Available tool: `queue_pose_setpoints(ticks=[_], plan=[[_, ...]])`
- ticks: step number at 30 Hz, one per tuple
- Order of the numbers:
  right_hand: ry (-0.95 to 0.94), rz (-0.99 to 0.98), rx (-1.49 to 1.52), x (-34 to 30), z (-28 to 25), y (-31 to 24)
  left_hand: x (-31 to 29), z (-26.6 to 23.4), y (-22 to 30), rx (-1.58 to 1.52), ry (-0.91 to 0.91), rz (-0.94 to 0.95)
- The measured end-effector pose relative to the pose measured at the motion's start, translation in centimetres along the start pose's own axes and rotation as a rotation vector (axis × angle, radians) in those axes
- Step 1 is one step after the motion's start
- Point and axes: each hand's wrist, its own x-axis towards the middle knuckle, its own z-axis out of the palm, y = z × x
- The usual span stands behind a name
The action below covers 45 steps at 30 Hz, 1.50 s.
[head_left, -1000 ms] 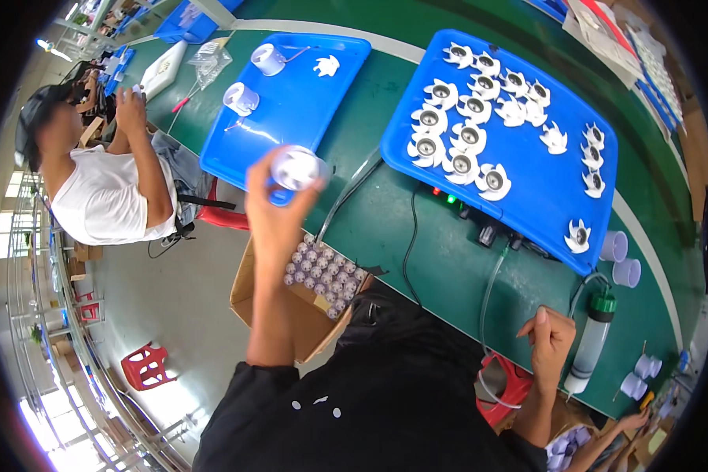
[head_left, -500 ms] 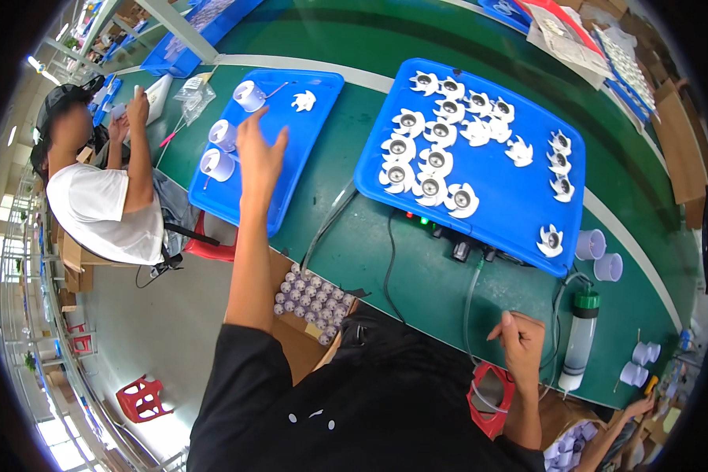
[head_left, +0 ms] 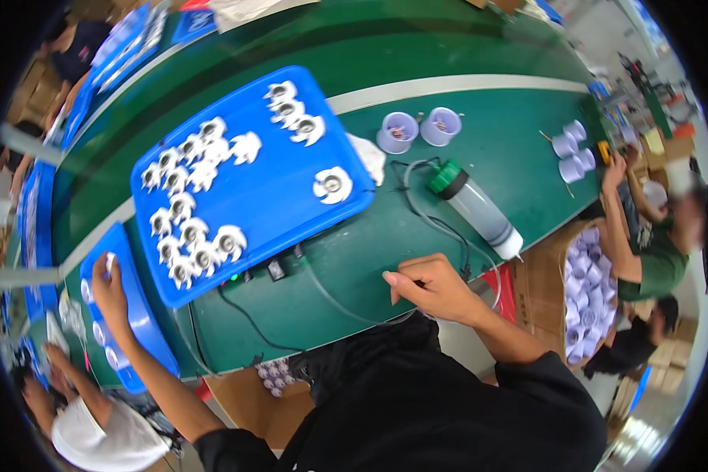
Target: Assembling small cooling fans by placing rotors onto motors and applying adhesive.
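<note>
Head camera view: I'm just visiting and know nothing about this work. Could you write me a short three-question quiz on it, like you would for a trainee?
1. Count: how many lilac cups stand just beyond the right edge of the large blue tray?
2. True or false: the right hand is inside the large blue tray.
3. Choose: the left hand is at the
A) small blue tray
B) green-capped cylinder
C) cardboard box

Key:
1. Two.
2. False; it is curled over the green table.
3. A.
</note>
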Motion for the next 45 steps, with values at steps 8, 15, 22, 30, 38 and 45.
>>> queue_pose_setpoints(ticks=[8, 15, 22, 30, 38, 45], plan=[[0.071, -0.179, -0.015, -0.7, -0.8, 1.0, -4.4, 2.2, 25.8, -0.592, -0.342, 0.194], [0.262, -0.159, -0.035, -2.3, -4.3, -0.2, -4.7, 8.2, 32.5, -0.13, -0.416, 0.453], [0.231, -0.079, -0.026, -3.3, -3.4, 1.4, -3.9, 8.7, 32.1, -0.151, -0.238, 0.382], [0.367, -0.039, 0.006, -3.7, -5.7, 1.7, -13.4, 2.1, 33.5, -0.436, -0.1, 0.393], [0.747, 0.023, -0.183, -6.3, -12.5, 1.3, -28.1, 8.8, 29.6, -0.835, -0.249, 0.276], [1.052, 0.22, -0.727, -9.8, -27.7, 6.8, -31.1, 12.0, 26.1, -0.797, -0.238, 0.394]])
